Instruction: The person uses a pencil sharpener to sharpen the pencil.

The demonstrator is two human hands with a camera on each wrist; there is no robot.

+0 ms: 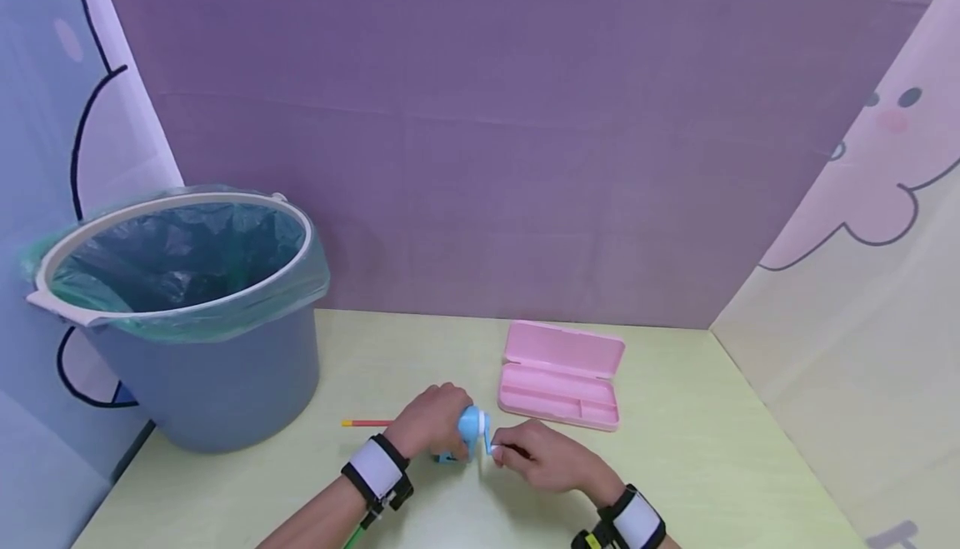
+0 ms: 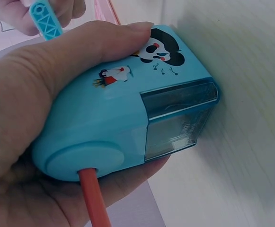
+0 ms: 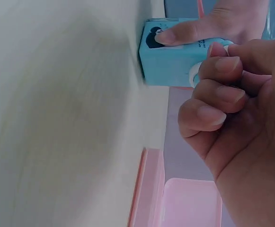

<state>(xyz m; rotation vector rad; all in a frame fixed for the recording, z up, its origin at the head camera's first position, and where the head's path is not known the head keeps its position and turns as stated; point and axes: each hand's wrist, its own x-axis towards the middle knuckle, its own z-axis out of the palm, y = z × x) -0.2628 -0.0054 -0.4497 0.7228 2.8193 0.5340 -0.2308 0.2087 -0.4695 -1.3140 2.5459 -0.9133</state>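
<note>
A light blue hand-crank pencil sharpener (image 2: 99, 113) with cartoon stickers and a clear shavings drawer is gripped by my left hand (image 1: 433, 421), thumb across its top. From the round hole in its face sticks a red pencil (image 2: 93, 196), whose yellow end points left in the head view. My right hand (image 1: 543, 456) pinches the end of the sharpener's crank (image 1: 487, 434), its other fingers curled. In the left wrist view the blue crank arm (image 2: 46, 20) shows beside the right hand's fingers. The pencil's tip is hidden inside the sharpener.
Just behind the hands an open pink pencil case (image 1: 558, 406) lies on the pale table (image 1: 720, 466). A large grey-blue bin (image 1: 225, 382) with a green liner bag stands at the left. Behind the table hangs a purple cloth (image 1: 525, 157).
</note>
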